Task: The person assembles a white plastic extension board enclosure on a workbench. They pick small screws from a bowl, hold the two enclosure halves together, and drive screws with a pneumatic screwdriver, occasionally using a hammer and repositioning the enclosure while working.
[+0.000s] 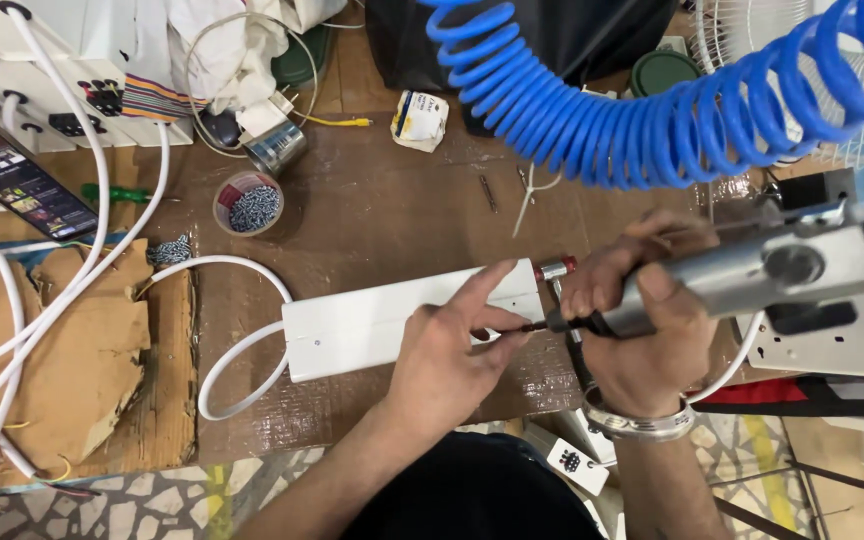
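Note:
A long white power-strip casing (382, 322) lies on the brown workbench (382, 200), with a white cable (242, 330) looping off its left end. My left hand (449, 360) rests on the casing's right part, index finger stretched along it and fingertips pinching a small screw at the driver's tip. My right hand (642, 320) grips a silver pneumatic screwdriver (752, 275), its bit pointing left at the casing's right end. A blue coiled air hose (652, 110) runs from the tool across the top of the view.
A small cup of screws (252, 207) stands at centre left, a metal tin (277, 148) behind it. A phone (22, 180) and white power strips (52, 90) sit at the far left, torn cardboard (72, 350) below. A white fan (802, 60) is at top right.

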